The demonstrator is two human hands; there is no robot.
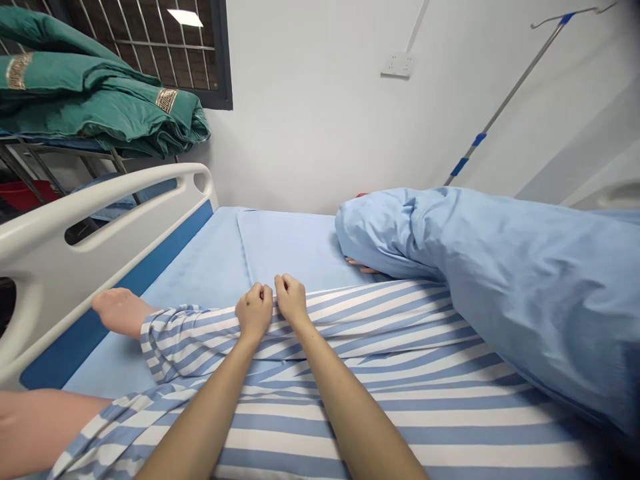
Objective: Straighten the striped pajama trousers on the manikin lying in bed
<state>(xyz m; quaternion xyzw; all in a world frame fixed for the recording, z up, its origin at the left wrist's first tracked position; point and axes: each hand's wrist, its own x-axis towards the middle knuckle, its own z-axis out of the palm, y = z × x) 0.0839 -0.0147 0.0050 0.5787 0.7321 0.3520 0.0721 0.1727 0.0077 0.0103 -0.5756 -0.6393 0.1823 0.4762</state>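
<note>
Partly, the blue quilt hides the striped trousers

Two bare hands are in front: one left hand and one right hand. There is one pair of blue-and-white striped cloth trousers with two legs, and two bare lower legs emerge from them. One puffy light-blue cloth quilt and one white moulded bed end board show. One slim metal pole carries three blue fittings. Two gold-patterned bands mark the dark-green folded bedding, whose pieces cannot be counted.
</note>
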